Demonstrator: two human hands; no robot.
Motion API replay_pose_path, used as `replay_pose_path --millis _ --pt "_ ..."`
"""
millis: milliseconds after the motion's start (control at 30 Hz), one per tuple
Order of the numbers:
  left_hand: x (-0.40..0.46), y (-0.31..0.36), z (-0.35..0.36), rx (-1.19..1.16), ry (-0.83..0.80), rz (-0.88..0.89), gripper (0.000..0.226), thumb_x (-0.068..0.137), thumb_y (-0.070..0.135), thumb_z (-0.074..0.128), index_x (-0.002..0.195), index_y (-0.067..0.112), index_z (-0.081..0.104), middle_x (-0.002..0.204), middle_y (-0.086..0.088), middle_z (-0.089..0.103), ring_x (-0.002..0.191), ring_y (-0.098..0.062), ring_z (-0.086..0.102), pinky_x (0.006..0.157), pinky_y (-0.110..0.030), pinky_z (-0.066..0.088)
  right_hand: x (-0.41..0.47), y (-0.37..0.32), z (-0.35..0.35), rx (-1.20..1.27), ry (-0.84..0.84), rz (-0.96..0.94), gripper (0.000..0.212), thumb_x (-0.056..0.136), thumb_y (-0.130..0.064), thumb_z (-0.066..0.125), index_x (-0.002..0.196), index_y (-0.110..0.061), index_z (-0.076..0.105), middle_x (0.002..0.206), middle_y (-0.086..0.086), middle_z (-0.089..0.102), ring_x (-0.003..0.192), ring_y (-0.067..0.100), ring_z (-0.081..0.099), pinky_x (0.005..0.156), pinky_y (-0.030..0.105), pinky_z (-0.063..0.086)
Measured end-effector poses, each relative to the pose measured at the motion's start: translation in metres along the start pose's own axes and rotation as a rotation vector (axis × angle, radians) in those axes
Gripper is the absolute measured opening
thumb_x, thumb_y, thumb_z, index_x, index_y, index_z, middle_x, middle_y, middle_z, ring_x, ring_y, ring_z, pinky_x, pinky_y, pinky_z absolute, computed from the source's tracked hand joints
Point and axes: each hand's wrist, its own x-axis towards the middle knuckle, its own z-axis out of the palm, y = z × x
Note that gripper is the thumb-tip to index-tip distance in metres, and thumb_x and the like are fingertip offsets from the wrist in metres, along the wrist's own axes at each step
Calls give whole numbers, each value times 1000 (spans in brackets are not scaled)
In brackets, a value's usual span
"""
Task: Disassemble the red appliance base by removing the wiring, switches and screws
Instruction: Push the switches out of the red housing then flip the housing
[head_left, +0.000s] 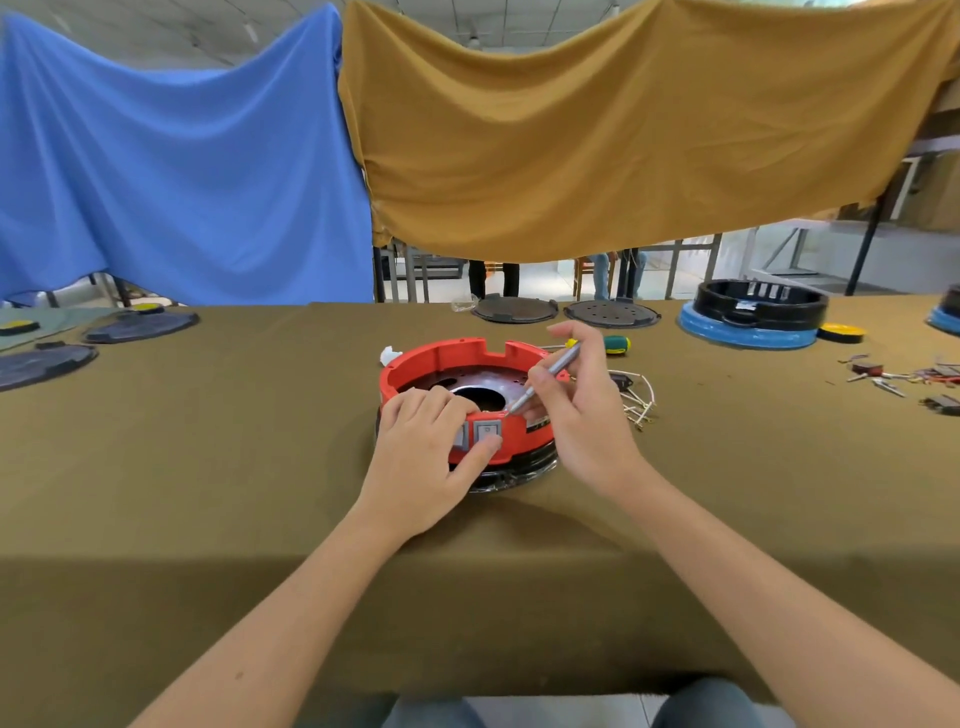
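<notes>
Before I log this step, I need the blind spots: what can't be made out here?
Head view only:
- Tool tip: too small to tell its type.
- Second switch: mostly covered by left hand.
- Base screws: too small.
- Loose parts: cut by the right edge.

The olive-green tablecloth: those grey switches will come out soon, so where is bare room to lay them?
Bare olive-green tablecloth lies left of the red plastic appliance base, up to the dark round covers, and along the near edge. Right is crowded: loose white wires, a green-handled screwdriver, scattered parts.
</notes>
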Motion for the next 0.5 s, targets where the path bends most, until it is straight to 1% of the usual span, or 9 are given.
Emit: replay_pose_path --millis 67,200,367,433,500 --pt "1 -1 1 6 8 6 36 92 53 46 103 22 60 99 9 55 99 -16 50 97 -34 32 1 -1 0 -30 -20 -22 33 103 -8 48 125 -29 37 91 4 59 74 17 72 71 38 61" --pt "0 -2 1 1 4 8 37 92 54 46 105 22 61 100 10 56 99 -16 50 97 -36 34 1 -3 1 -135 -81 -62 33 102 -11 50 123 -32 36 79 -9 63 74 13 72 72 40 60" --pt "0 -3 1 -2 -5 4 38 92 54 47 107 23 61 102 10 56 102 -15 50 99 -35 33 5 -12 1 -293 -169 -138 29 103 -14 50 123 -28 35 83 -5 59 74 11 69 73 41 59" --pt "0 -3 1 -2 -1 6 39 92 55 47 107 22 61 102 10 56 102 -15 50 99 -34 32 9 -18 1 -380 -219 -179 26 103 -14 50 123 -22 37 82 -5 58 72 10 68 71 37 57" --pt "0 -4 1 -4 -2 7 40 91 55 47 108 22 61 103 9 57 102 -16 51 99 -34 31 14 -26 2 -475 -283 -184 23 102 -15 50 120 -21 36 78 -5 57 69 8 65 64 28 52"
